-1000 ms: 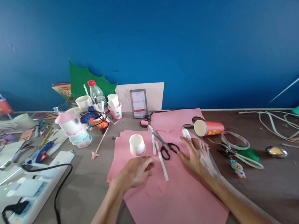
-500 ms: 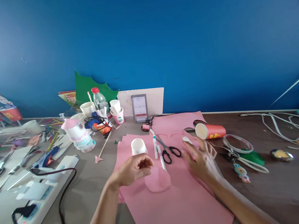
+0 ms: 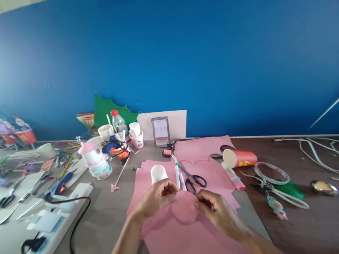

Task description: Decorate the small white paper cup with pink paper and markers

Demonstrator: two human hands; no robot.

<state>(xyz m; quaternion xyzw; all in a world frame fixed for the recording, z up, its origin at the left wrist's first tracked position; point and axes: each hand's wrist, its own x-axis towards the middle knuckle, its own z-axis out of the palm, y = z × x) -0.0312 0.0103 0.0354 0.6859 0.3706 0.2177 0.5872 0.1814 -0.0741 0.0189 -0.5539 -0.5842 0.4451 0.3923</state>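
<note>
"Step in hand, by the look of it?"

"Handling a pink disc [image 3: 185,208], perhaps turning or checking its edge. Held up between both hands, over a large pink sheet [image 3: 197,249] spread on the bench [image 3: 107,222]. Hard to tell whether touching the sheet or just clear of it."

"And held how?"

"Pinched at the upper left by the left hand [image 3: 155,198], with thumb and fingertips nearly together; pinched at the right rim by the right hand [image 3: 222,211], likewise drawn in, with fingers curled. Impossible to tell how firmly."

"Anything close by?"

"Just beyond the left hand, a white cup [image 3: 158,173]. Behind the disc, scissors [image 3: 190,175] with handles nearest, beside slim pens [image 3: 177,176]. Past the right hand, a pink-and-white tube [image 3: 233,177]."

"And the next move?"

"Calls for a light, even pinch, judging by so thin a piece. Pull unevenly, and risk a crease. Best to steer clear of the white cup, too."
</note>
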